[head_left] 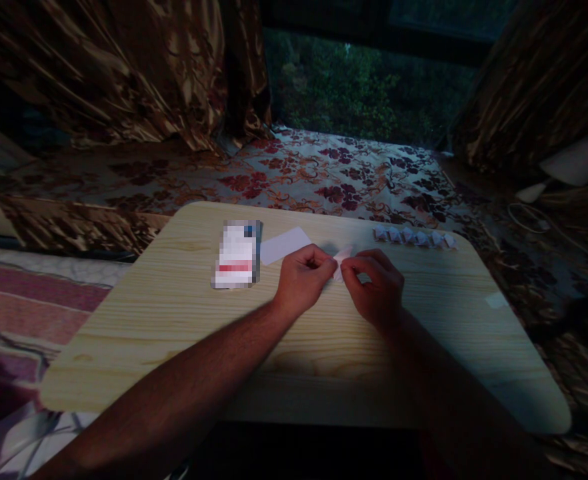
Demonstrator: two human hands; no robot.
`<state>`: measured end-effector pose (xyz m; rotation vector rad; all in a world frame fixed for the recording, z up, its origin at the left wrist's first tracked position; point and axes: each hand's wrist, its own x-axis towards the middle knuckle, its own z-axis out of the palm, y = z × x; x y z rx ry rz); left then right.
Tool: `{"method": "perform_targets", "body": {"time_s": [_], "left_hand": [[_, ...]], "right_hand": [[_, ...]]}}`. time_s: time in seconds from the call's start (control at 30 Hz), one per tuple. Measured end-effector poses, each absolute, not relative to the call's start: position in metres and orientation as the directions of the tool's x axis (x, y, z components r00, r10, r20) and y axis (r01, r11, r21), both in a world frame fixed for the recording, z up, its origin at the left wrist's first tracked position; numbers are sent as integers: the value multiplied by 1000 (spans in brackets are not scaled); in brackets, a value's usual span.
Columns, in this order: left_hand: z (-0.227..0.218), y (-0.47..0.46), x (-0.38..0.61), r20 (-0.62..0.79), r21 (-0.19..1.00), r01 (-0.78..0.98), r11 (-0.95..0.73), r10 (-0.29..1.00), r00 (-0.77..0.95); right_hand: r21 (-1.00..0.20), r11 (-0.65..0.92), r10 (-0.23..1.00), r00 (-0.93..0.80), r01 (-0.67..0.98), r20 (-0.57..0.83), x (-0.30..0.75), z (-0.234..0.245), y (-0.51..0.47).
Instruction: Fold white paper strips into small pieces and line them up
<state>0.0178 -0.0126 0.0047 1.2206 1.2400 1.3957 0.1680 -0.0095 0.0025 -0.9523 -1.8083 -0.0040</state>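
Observation:
Between my two hands is a small piece of folded white paper [343, 255], raised just over the wooden table [294, 347]. My left hand [307, 270] pinches its left side with thumb and forefinger. From the other side, my right hand [377, 283] grips it between thumb and curled fingers. Parts of the paper are hidden behind the fingertips. A flat white sheet of paper [285, 245] lies just beyond my left hand. Past my right hand, several small folded paper pieces [414, 237] stand in a row near the table's far edge.
A blurred-out phone-like item [237, 255] lies left of the sheet. A small white scrap [497, 301] sits by the right edge. Behind the table are a flower-patterned ledge [339, 173], curtains [174, 73] and a window; a white lamp-like object [577, 160] is at far right.

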Motion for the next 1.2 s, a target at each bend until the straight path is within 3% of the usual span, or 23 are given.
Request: {"method": "perform_targets", "body": {"time_s": [0.27,0.63,0.77,0.87,1.03,1.2], "left_hand": [[9,-12,21,-20,978,-207,0,995,-97],[-5,-5,15,10,976,-216,-30,995,-94],[-1,-5,13,110,990,-62,-123,977,-184],[1,-7,11,250,967,107,-232,946,-206],[2,-11,7,458,846,345,-406,885,-81],[2,-14,6,526,768,430,-475,851,2]], "right_hand": [[-377,685,591,-171,624,788,169,-2,-7],[-383,739,584,-244,555,774,170,-7,-7],[-391,751,585,-259,532,769,169,-3,-10],[-420,717,588,-160,556,793,170,2,-12],[-427,694,595,-128,580,793,171,6,-12],[-445,699,622,-169,560,764,171,1,-11]]}}
